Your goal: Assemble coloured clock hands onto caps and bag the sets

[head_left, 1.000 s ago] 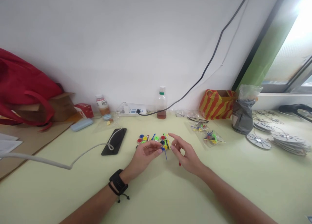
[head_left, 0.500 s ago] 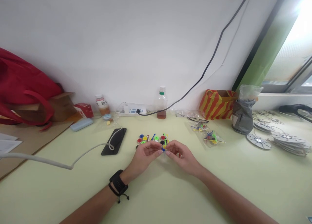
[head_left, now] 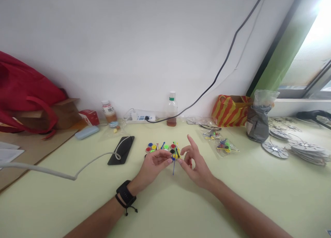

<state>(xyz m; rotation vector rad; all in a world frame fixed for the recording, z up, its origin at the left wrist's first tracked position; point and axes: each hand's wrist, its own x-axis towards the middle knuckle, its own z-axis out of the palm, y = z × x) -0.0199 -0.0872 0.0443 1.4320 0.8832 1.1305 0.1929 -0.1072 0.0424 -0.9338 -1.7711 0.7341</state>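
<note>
A small blue plastic arrow points down toward me from between my hands. My left hand is closed, pinching it at the blue end between thumb and fingertips. My right hand is open beside it, index finger raised and thumb tip close to the blue piece; whether it touches I cannot tell. A bit of red shows at the right hand's fingers, its kind unclear. Just beyond lie round coloured discs, a yellow disc and another blue arrow. The left fingers hide part of this group.
Bags of small plastic parts lie to the right. A black phone with a grey cable over it is at left. A bottle and power strip stand by the wall. Grey discs are stacked far right.
My right index finger has lifted up and away from the piece, and the right hand has opened. The blue arrow's shaft now shows pointing down. My left hand stays in place.
</note>
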